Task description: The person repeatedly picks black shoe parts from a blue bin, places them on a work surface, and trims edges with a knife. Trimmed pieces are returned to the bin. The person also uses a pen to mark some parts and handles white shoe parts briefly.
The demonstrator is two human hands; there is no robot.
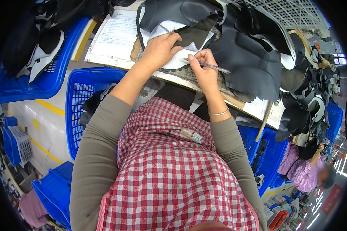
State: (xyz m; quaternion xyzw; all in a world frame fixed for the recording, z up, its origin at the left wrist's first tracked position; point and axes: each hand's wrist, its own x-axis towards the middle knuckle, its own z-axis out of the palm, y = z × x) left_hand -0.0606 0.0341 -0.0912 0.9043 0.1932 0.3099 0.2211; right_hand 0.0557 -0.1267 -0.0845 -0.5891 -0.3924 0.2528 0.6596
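White material (pixel 178 60) is partly hidden by left hand (pixel 159 50), pen (pixel 219 69) by right hand (pixel 206 73).

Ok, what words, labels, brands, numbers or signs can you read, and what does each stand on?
None reads clearly enough to quote.
White rectangular paper sheet, left of the left hand: printed lines, too small.
Red rectangular banner, far right: pale marks, too blurred.
Slim greyish pen in the right hand: no lettering I can make out.
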